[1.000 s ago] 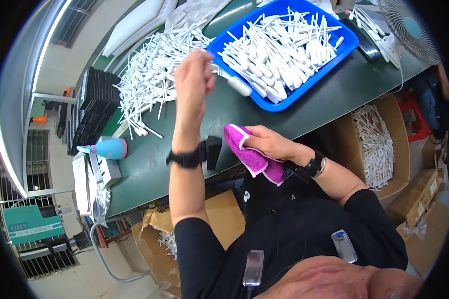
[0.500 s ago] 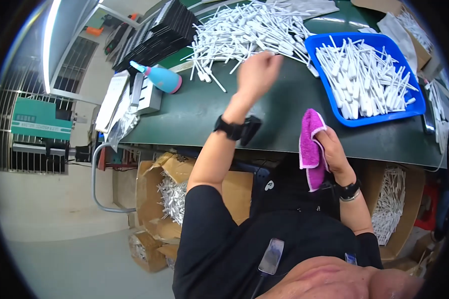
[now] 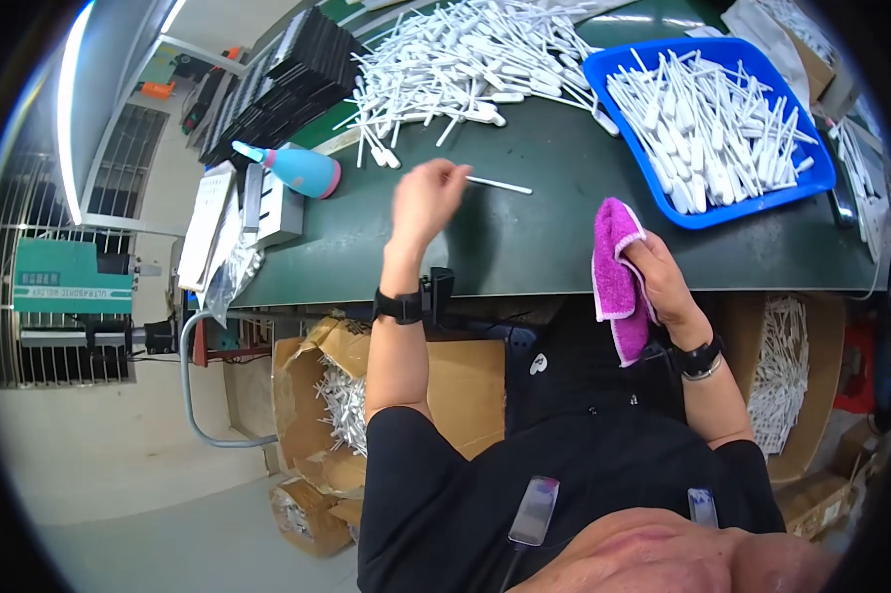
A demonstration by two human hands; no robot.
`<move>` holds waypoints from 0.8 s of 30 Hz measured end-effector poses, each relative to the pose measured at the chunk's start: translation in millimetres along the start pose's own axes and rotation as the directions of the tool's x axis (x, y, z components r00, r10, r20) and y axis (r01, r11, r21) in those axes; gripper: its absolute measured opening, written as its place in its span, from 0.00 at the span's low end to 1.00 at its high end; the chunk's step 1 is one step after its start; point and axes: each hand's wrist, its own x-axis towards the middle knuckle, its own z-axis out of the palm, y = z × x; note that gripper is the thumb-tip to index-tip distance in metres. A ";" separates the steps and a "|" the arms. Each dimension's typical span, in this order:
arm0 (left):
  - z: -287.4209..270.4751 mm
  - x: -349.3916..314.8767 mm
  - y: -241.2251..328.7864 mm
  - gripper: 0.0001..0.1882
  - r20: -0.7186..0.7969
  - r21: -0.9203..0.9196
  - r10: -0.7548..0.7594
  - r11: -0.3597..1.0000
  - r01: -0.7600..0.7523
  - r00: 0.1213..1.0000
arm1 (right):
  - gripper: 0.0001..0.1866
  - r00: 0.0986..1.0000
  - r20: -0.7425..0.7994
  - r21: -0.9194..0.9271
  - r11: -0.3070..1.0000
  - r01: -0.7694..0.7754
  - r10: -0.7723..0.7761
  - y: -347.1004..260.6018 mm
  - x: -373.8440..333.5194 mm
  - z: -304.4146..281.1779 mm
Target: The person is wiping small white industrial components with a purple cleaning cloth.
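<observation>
My left hand (image 3: 428,206) is over the green table, closed in a pinch. From its fingertips a thin white plastic stick (image 3: 503,184) points to the right; its other end is hidden in the fingers. Beyond that hand lies a big loose pile of similar white sticks (image 3: 465,59), many with a wider paddle-like end. My right hand (image 3: 666,282) grips a folded purple cloth (image 3: 615,265) with a white edge, at the table's near edge. A blue tray (image 3: 697,219) heaped with white sticks stands on the right, beyond the cloth.
A blue squeeze bottle with a pink base (image 3: 307,172) lies tilted by a white box (image 3: 285,217) on the left. Stacked black trays (image 3: 292,79) rise behind it. Below the table are cardboard boxes (image 3: 465,390) holding white sticks. A grey metal tube (image 3: 186,376) curves off the table's left end.
My left hand has drawn back from the pile, toward me and to the left, with a white stick now showing in its fingers. The right hand still holds the cloth in nearly the same place.
</observation>
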 end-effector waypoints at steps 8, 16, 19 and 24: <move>-4.0 -14.7 -5.4 0.11 -0.032 0.055 0.350 0.936 -0.348 0.936 | 0.14 0.997 -0.078 0.088 0.996 0.008 -0.001 0.7 -1.2 3.8; 14.5 -32.6 28.2 0.14 0.220 -0.854 0.036 0.490 0.175 0.975 | 0.15 0.979 -0.194 0.204 0.974 0.103 -0.062 2.9 -1.2 3.3; 35.0 -54.6 51.1 0.14 0.271 -0.946 0.032 0.195 0.260 0.962 | 0.15 0.985 -0.168 0.329 0.941 0.077 -0.021 -0.7 0.6 1.6; 48.2 -68.8 66.7 0.13 0.344 -0.937 0.033 -0.057 0.346 0.938 | 0.15 0.992 -0.123 0.423 0.906 0.020 0.035 4.4 4.5 -7.3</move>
